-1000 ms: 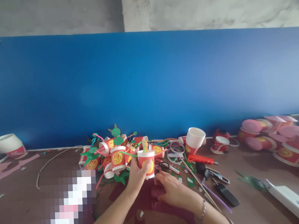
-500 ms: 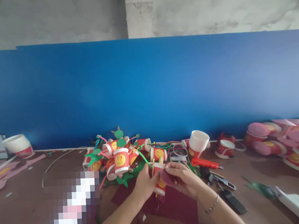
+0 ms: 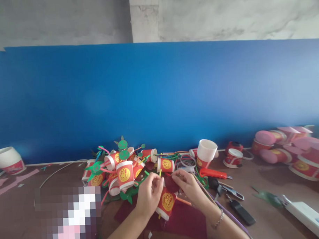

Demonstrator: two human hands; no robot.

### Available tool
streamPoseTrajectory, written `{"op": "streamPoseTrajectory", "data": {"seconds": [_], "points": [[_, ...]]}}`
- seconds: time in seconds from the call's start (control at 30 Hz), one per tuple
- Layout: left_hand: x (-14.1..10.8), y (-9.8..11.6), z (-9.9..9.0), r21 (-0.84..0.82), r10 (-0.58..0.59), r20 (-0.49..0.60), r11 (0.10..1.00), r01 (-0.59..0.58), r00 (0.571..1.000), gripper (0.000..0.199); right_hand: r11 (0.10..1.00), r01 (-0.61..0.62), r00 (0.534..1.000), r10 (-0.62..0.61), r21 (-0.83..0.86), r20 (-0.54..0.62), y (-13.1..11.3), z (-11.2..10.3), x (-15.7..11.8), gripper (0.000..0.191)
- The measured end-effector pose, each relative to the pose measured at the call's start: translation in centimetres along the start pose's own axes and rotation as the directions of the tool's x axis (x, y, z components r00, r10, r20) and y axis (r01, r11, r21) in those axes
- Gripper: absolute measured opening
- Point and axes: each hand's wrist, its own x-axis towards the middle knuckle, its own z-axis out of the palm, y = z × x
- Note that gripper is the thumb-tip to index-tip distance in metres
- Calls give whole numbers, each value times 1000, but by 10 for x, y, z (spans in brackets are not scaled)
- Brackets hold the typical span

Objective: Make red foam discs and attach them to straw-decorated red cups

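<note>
Near the middle of the table, a red paper cup (image 3: 167, 202) with a yellow emblem hangs tilted below my hands. My left hand (image 3: 151, 191) has its fingers pinched at the cup's upper left, around a thin yellow stick (image 3: 160, 173). My right hand (image 3: 187, 185), with a bracelet at the wrist, pinches a dark maroon disc (image 3: 171, 184) against the cup's upper edge. Beneath them lies a maroon sheet (image 3: 189, 221). An orange stick (image 3: 183, 201) shows just right of the cup.
Red cups with green cutouts (image 3: 124, 173) are heaped left of my hands. A white cup (image 3: 207, 151), an orange cutter (image 3: 213, 173) and a black key fob (image 3: 241, 211) lie to the right. Pink-topped cups (image 3: 264, 138) and a glue gun (image 3: 306, 215) sit farther right.
The held cup has turned and now tilts, with its emblem facing up. My left hand has shifted from the cup's side to the yellow stick. The view has moved slightly right.
</note>
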Motion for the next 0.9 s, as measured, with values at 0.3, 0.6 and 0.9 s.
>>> {"op": "streamPoseTrajectory", "data": {"seconds": [0.3, 0.6, 0.9], "points": [[1, -6, 10, -367, -76, 25, 927, 80, 997, 18, 854, 193, 961, -265, -483, -84, 15, -24, 15, 26], [2, -4, 10, -533, -191, -12, 832, 155, 982, 28, 321, 54, 895, -435, -945, -96, 46, -69, 35, 42], [3, -13, 11, -557, -185, 47, 811, 179, 982, 30, 179, -7, 901, -425, -984, -84, 54, -73, 35, 46]]}}
